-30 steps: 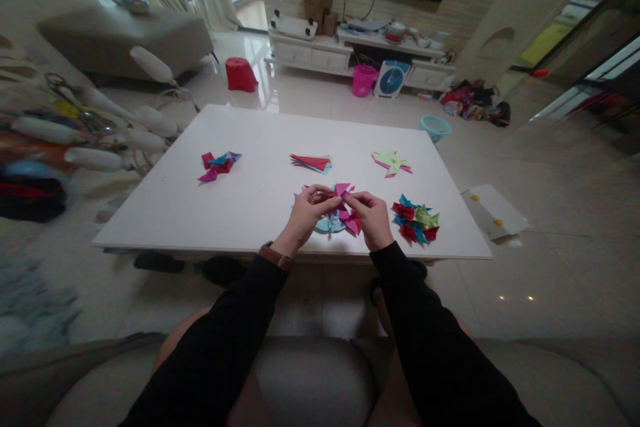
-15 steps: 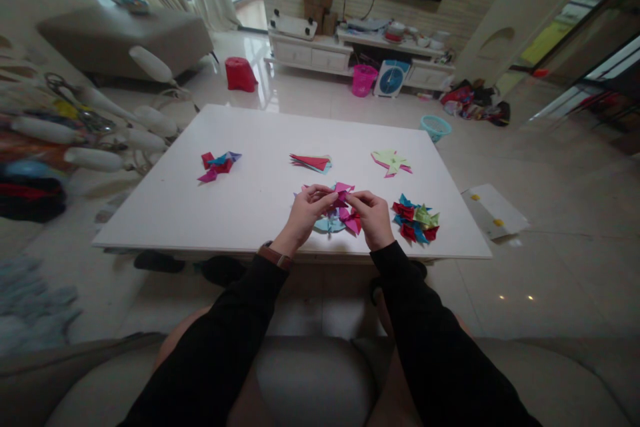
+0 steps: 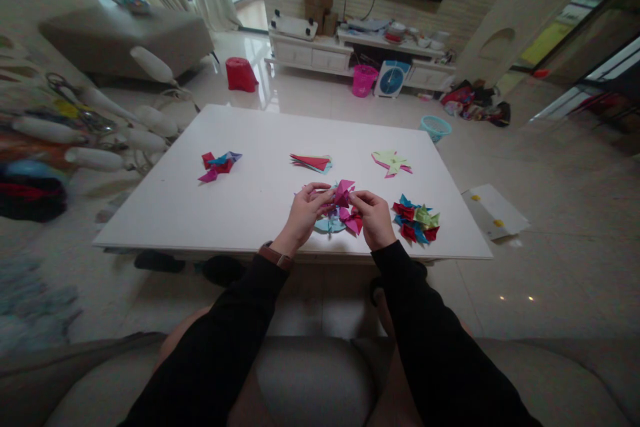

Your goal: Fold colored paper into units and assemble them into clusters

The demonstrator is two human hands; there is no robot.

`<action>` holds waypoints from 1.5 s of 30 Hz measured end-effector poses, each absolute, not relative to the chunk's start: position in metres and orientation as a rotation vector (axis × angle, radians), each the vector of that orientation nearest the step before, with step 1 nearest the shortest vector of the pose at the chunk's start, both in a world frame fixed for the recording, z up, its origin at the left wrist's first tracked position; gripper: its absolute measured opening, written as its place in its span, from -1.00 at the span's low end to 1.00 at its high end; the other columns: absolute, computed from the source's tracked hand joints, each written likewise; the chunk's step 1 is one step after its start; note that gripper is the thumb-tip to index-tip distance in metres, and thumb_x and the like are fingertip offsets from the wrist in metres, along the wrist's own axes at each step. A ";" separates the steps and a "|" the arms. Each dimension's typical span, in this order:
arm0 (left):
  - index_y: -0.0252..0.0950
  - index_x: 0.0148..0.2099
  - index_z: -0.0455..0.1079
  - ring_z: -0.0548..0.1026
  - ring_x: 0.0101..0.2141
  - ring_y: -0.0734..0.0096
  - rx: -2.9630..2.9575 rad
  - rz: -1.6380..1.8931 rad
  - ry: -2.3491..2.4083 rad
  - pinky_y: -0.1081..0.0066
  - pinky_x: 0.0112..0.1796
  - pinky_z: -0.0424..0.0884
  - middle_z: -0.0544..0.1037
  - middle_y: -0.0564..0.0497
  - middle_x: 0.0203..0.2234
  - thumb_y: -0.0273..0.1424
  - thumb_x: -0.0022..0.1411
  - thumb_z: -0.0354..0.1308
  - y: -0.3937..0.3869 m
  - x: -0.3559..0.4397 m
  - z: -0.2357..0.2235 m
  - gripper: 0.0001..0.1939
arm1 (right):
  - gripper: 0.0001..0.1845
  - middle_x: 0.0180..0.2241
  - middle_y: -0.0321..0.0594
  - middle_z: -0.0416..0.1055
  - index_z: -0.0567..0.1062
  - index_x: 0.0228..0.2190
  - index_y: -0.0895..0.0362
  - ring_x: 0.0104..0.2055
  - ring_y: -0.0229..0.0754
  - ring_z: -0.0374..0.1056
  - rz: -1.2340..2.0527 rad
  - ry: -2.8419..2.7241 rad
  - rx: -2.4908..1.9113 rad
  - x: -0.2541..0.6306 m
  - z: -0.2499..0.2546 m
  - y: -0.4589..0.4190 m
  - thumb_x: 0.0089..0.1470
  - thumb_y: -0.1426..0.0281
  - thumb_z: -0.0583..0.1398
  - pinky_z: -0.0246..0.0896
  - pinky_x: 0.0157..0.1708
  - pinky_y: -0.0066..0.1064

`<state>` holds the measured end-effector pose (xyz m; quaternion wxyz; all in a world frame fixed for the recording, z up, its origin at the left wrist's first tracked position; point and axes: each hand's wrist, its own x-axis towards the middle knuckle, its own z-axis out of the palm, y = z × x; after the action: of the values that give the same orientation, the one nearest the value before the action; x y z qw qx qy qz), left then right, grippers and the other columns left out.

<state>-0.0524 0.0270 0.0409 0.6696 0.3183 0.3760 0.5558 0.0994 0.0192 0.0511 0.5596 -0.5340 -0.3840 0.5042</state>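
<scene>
Between my two hands is a magenta folded-paper piece, held up over the table's near side. My left hand pinches it from the left; my right hand has thumb and finger closed on its right edge. Just below them lie more paper pieces, among them a light blue one and a pink and red one, partly covered by my hands. A pile of red, blue and green folded papers sits to the right of my right hand.
On the white table lie a red, blue and purple paper cluster at left, a flat red and pale stack at the middle, and green and pink pieces at right. A turquoise basket stands beyond the right corner.
The magenta paper piece has been tilted up and turned between my fingers, so a broader face shows. Both hands stay in nearly the same place.
</scene>
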 end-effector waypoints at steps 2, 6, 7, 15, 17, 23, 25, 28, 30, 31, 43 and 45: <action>-0.32 -0.14 0.41 0.59 -0.33 0.43 0.751 1.254 0.854 0.38 -0.21 0.51 0.61 -0.01 -0.34 -0.30 -0.02 0.48 0.027 -0.052 0.040 -0.56 | -0.59 -0.52 -0.30 0.47 0.58 -0.51 0.11 -0.52 -0.29 0.21 1.189 -0.908 -1.271 0.099 0.050 0.020 -0.36 0.09 0.47 0.16 -0.49 -0.39; -0.33 -0.18 0.40 0.58 -0.34 0.44 0.789 1.266 0.870 0.38 -0.21 0.50 0.58 0.02 -0.38 -0.31 -0.08 0.50 0.028 -0.053 0.038 -0.54 | -0.59 -0.53 -0.30 0.47 0.58 -0.51 0.11 -0.51 -0.29 0.22 1.174 -0.957 -1.278 0.100 0.047 0.021 -0.33 0.08 0.46 0.16 -0.47 -0.39; -0.33 -0.20 0.40 0.57 -0.35 0.44 0.790 1.272 0.885 0.39 -0.22 0.50 0.58 0.03 -0.38 -0.33 -0.10 0.50 0.028 -0.054 0.037 -0.55 | -0.60 -0.53 -0.29 0.47 0.59 -0.51 0.12 -0.51 -0.28 0.24 1.170 -0.973 -1.279 0.100 0.047 0.021 -0.32 0.08 0.45 0.17 -0.45 -0.39; -0.35 -0.31 0.42 0.56 -0.36 0.44 0.755 1.257 1.031 0.42 -0.28 0.48 0.59 -0.02 -0.35 -0.45 -0.15 0.41 0.028 -0.057 0.036 -0.69 | -0.77 -0.43 -0.21 0.52 0.60 -0.52 0.10 -0.34 -0.15 0.38 0.872 -1.278 -1.377 0.110 0.049 0.018 -0.11 0.19 0.36 0.28 -0.22 -0.28; -0.35 -0.32 0.41 0.56 -0.39 0.45 0.745 1.251 1.050 0.43 -0.31 0.47 0.57 -0.01 -0.36 -0.47 -0.14 0.37 0.029 -0.057 0.037 -0.73 | -0.80 -0.39 -0.20 0.51 0.59 -0.52 0.09 -0.30 -0.13 0.39 0.699 -1.390 -1.432 0.124 0.052 0.020 -0.05 0.22 0.32 0.28 -0.18 -0.26; -0.34 -0.32 0.41 0.56 -0.43 0.46 0.718 1.242 1.073 0.47 -0.39 0.43 0.57 -0.03 -0.36 -0.45 -0.04 0.28 0.031 -0.058 0.046 -0.82 | -0.84 -0.38 -0.13 0.49 0.60 -0.55 0.10 -0.30 -0.09 0.36 0.173 -1.549 -1.759 0.199 0.047 0.033 -0.03 0.32 0.28 0.21 -0.18 -0.23; -0.34 -0.32 0.41 0.55 -0.44 0.46 0.706 1.244 1.063 0.48 -0.42 0.42 0.57 -0.03 -0.35 -0.46 -0.03 0.26 0.031 -0.060 0.050 -0.84 | -0.86 -0.38 -0.08 0.51 0.63 -0.54 0.12 -0.30 -0.05 0.37 0.108 -1.585 -1.958 0.222 0.035 0.037 -0.05 0.35 0.29 0.19 -0.20 -0.23; -0.34 -0.33 0.40 0.55 -0.45 0.47 0.682 1.241 1.064 0.50 -0.44 0.40 0.56 -0.03 -0.36 -0.47 -0.02 0.22 0.031 -0.064 0.055 -0.86 | -0.84 -0.41 -0.07 0.56 0.68 -0.46 0.13 -0.30 -0.05 0.40 0.186 -1.691 -2.285 0.245 0.012 0.038 -0.02 0.36 0.27 0.18 -0.22 -0.27; -0.34 -0.33 0.39 0.54 -0.47 0.50 0.669 1.237 1.076 0.52 -0.46 0.38 0.56 -0.02 -0.38 -0.49 -0.01 0.20 0.031 -0.066 0.058 -0.88 | -0.83 -0.40 -0.10 0.58 0.69 -0.42 0.11 -0.29 -0.08 0.42 0.254 -1.762 -2.456 0.253 -0.003 0.035 -0.01 0.36 0.27 0.19 -0.21 -0.31; -0.34 -0.33 0.39 0.53 -0.48 0.51 0.665 1.236 1.082 0.53 -0.47 0.38 0.56 -0.01 -0.38 -0.50 -0.01 0.19 0.031 -0.067 0.058 -0.88 | -0.83 -0.37 -0.10 0.59 0.70 -0.40 0.11 -0.28 -0.09 0.43 0.274 -1.782 -2.513 0.255 -0.010 0.034 0.00 0.35 0.27 0.20 -0.21 -0.32; -0.34 -0.33 0.39 0.50 -0.51 0.53 0.668 1.240 1.068 0.55 -0.49 0.34 0.55 -0.02 -0.40 -0.49 0.02 0.16 0.032 -0.074 0.059 -0.91 | -0.78 -0.24 -0.06 0.59 0.66 -0.30 0.10 -0.18 -0.02 0.45 0.076 -1.772 -2.632 0.254 -0.023 0.028 0.04 0.28 0.25 0.21 -0.20 -0.29; -0.34 -0.33 0.39 0.50 -0.52 0.54 0.670 1.230 1.080 0.54 -0.49 0.34 0.55 -0.02 -0.40 -0.49 0.02 0.16 0.033 -0.073 0.059 -0.91 | -0.77 -0.23 -0.06 0.59 0.63 -0.29 0.11 -0.18 -0.02 0.45 0.044 -1.796 -2.595 0.246 -0.015 0.028 0.04 0.27 0.25 0.19 -0.22 -0.29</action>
<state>-0.0735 0.0330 0.0591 0.6339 0.2929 0.4722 0.5381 0.2464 0.0278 -0.0147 -0.0072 -0.8223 -0.5689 0.0140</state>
